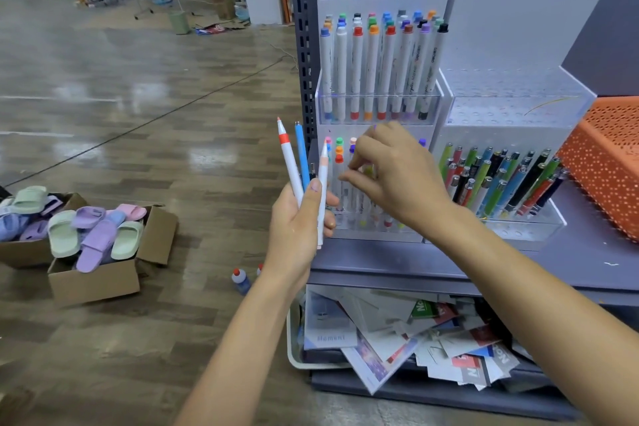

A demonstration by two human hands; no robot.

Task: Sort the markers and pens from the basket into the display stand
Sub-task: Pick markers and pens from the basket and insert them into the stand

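Markers (289, 166), three, fan upright in my left fingers (313, 199), clenched low on barrels I judge light, stiff and slippery. Beyond, my right fingers (359, 180) curl at the bottom row of the display stand (380, 107); whether they pinch one I cannot tell. Farther right sits the basket (608, 162).

Head camera looks forward and down, close to the display stand (380, 107).

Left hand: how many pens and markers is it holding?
3: a red-banded white marker at left, a blue pen in the middle, a peach-tipped white marker at right. A dark tip behind may be a fourth.
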